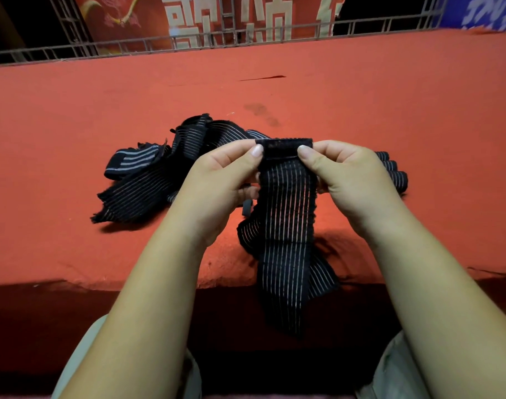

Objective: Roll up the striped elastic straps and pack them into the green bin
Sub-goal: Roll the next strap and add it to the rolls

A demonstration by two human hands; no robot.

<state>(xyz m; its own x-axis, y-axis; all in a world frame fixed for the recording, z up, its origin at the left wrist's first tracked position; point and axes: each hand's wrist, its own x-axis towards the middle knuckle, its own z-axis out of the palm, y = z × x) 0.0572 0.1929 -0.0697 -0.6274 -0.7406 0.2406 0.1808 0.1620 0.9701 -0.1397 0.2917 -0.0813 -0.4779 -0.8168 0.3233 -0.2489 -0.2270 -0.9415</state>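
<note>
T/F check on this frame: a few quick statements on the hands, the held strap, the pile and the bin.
1. The left hand and right hand both pinch the top end of one strap. True.
2. That strap is fully rolled up. False: it hangs unrolled, down past the table's front edge.
3. A pile of loose straps lies on the red cloth beyond the left hand. True.
4. The green bin stands on the cloth to the right. False: no bin is in view.
</note>
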